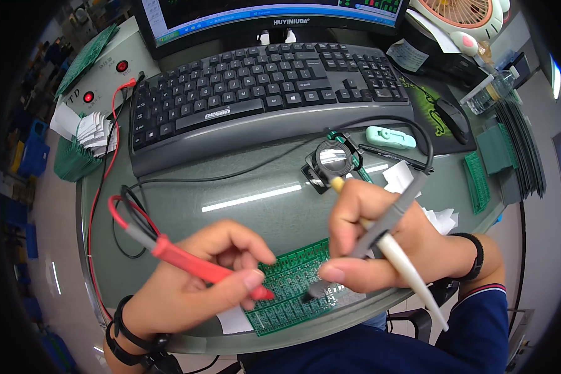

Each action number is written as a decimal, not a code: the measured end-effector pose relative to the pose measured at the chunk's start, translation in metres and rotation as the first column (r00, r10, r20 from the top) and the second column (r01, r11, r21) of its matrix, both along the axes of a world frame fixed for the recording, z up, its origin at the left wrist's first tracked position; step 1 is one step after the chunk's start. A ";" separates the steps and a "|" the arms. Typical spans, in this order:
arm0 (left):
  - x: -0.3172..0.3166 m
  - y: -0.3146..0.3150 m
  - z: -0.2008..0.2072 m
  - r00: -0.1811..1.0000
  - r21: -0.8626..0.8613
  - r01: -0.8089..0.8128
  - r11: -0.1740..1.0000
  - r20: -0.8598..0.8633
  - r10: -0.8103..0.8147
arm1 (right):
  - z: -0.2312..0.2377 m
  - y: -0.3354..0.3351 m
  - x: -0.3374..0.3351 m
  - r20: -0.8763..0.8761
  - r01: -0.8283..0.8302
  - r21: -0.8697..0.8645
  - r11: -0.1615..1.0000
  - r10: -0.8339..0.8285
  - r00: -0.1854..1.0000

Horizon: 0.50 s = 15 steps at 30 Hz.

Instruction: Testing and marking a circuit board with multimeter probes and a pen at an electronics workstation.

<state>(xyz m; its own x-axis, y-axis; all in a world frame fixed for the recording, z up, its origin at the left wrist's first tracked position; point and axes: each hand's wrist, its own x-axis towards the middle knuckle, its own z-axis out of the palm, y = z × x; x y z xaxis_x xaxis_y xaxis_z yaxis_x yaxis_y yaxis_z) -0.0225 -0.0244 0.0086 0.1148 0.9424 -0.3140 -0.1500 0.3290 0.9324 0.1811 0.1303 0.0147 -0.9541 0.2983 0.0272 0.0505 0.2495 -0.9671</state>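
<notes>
A green circuit board (283, 316) with rows of small parts lies near the table's front edge. My left hand (177, 296) is closed around a red test probe (196, 262), whose tip points down at the middle of the board. My right hand (399, 243) grips a dark grey test probe (410, 194), its black tip over the board to the right of the red one. Whether either tip touches the board, I cannot tell. Also held in the right hand is a slim white stick-like tool (407, 268) with a yellowish end, slanting across the palm.
Beyond the hands sit a black keyboard (249, 93) and a monitor (274, 25). Probe cables loop over the table (230, 202). A round magnifier (333, 158), a mint-green cutter-like tool (391, 138) and paper scraps (441, 219) lie near the right hand. Stacked boards (498, 149) stand right.
</notes>
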 end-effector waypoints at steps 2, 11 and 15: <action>-0.004 -0.005 -0.010 0.987 0.058 -0.116 0.992 0.114 0.109 | -0.009 -0.003 0.005 -0.028 0.039 -0.153 0.987 -0.044 0.999; 0.005 0.001 -0.024 0.999 0.101 -0.039 0.994 0.012 0.038 | -0.008 0.000 -0.007 -0.068 0.008 0.239 0.971 0.008 0.998; 0.011 0.005 -0.010 0.995 0.081 0.009 0.997 -0.103 0.000 | -0.004 -0.003 -0.019 -0.034 -0.037 0.275 0.961 0.049 0.998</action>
